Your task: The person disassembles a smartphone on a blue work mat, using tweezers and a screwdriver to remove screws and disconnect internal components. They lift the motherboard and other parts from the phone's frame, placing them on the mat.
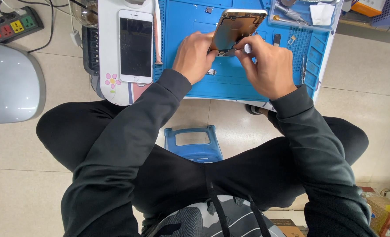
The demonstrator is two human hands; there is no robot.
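An opened gold phone housing [236,28] is tilted up over a blue work mat [190,83]. My left hand [195,55] grips the housing's lower left edge. My right hand [267,66] pinches a small white-tipped tool [246,47] against the housing's bottom end. A white phone screen panel [135,46] lies face up on a white board with a flower mark [109,83], left of the mat. A tiny metal part [211,72] lies on the mat just below my left hand.
A clear tray [300,15] with tools and a white cloth sits at the mat's far right. A power strip [15,26] lies on the tiled floor at top left, beside a grey rounded object [10,83]. A blue stool [195,142] shows between my knees.
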